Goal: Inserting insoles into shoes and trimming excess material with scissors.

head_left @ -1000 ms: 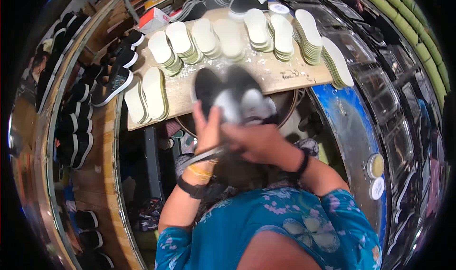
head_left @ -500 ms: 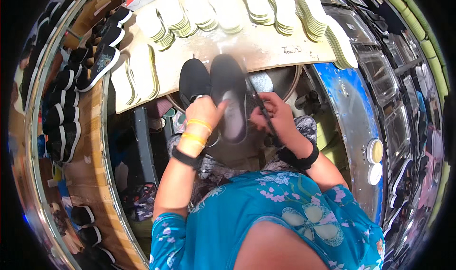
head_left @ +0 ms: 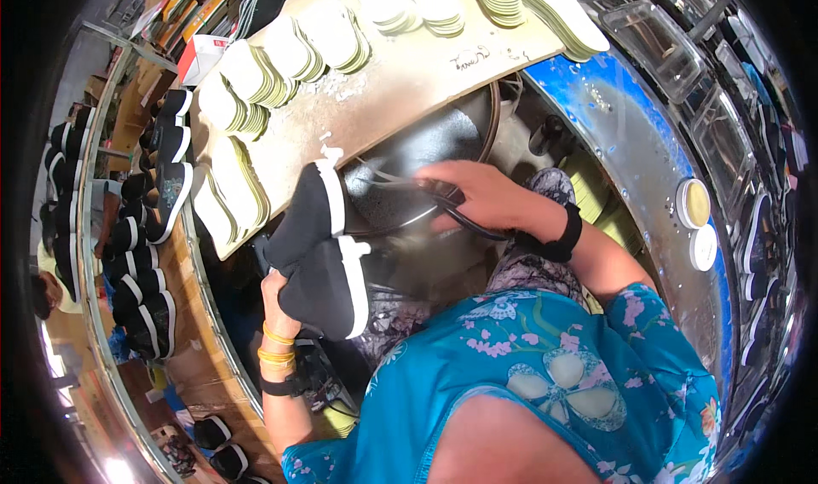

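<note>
Left hand [head_left: 274,290] has a closed grip on a pair of black white-soled shoes [head_left: 319,250], held low off the table [head_left: 400,83] edge. Right hand [head_left: 477,196] curls around a thin dark hose [head_left: 464,220]. Risks: one shoe could slip from the one-handed hold; the hose might snag and topple the insole stacks [head_left: 256,75].

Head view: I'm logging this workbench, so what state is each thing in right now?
Black shoes: a pair, held together in the left hand, white soles showing.
Right hand: closed around a thin dark hose.
Insoles: stacked in piles on the board.
Round tins: lying on the blue surface.
</note>
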Motion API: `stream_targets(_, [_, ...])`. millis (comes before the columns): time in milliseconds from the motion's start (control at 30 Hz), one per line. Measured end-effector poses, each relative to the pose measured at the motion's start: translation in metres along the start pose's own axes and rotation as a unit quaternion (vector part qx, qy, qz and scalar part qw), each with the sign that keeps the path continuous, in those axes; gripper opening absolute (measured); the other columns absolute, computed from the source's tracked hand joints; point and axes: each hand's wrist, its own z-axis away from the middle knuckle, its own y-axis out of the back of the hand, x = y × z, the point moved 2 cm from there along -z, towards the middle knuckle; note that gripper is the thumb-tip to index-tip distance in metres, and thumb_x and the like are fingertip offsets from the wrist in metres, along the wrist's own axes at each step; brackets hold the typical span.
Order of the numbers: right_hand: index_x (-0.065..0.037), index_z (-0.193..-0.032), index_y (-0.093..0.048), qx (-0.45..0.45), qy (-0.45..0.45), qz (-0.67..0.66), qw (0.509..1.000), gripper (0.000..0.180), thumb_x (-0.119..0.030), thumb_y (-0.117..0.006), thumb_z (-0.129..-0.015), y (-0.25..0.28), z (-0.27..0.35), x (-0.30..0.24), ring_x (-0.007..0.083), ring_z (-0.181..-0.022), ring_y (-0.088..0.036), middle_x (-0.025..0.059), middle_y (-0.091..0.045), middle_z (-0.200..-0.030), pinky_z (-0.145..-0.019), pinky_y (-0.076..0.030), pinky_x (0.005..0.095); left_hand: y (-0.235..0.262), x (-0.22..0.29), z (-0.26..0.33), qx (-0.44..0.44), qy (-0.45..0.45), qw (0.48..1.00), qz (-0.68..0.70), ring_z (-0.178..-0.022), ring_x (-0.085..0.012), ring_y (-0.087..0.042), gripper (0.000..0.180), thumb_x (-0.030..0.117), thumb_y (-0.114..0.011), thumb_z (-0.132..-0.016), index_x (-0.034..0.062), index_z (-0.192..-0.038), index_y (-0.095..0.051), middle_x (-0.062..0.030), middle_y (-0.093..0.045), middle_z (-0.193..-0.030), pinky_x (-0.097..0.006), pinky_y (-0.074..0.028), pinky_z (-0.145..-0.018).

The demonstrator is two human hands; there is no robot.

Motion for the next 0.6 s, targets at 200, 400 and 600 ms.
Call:
stream_targets(200, [-0.012, -0.105, -0.054, -0.017, 0.023, 0.111, 0.993, 0.048, -0.031, -0.074, -0.066, 0.010, -0.010, -0.016, 0.0325, -0.087, -0.057, 0.0115, -0.060, -0.092, -0.074, -0.046, 0.0401, 0.002, 0.028, 0.010, -0.058, -0.080, 0.993, -0.064, -0.100, -0.0297, -0.059, 0.034, 0.009, -0.063, -0.068, 0.0001, -0.101, -0.063, -0.0156, -0.063, -0.104, -0.034, -0.041, -0.090])
stream_targets(400, [-0.011, -0.104, -0.056, -0.010, -0.087, 0.041, 0.995, 0.042, -0.033, -0.070, -0.071, 0.005, 0.019, -0.001, 0.0352, -0.072, -0.059, 0.0160, -0.059, -0.073, -0.063, -0.046, 0.0411, -0.008, 0.033, 0.002, -0.038, -0.128, 0.983, -0.125, -0.099, -0.0300, -0.059, 0.032, 0.006, -0.060, -0.069, -0.0004, -0.100, -0.062, -0.0166, -0.063, -0.103, -0.033, -0.043, -0.087])
stream_targets(600, [-0.012, -0.113, -0.055, -0.072, -0.093, 0.068, 0.991, 0.055, -0.035, -0.073, -0.066, 0.008, 0.050, -0.007, 0.0296, -0.084, -0.060, 0.0121, -0.061, -0.094, -0.071, -0.048, 0.0359, -0.005, 0.019, -0.010, 0.032, -0.109, 0.985, -0.129, -0.096, -0.0310, -0.061, 0.033, 0.004, -0.058, -0.070, -0.0007, -0.102, -0.061, -0.0182, -0.063, -0.101, -0.032, -0.045, -0.083])
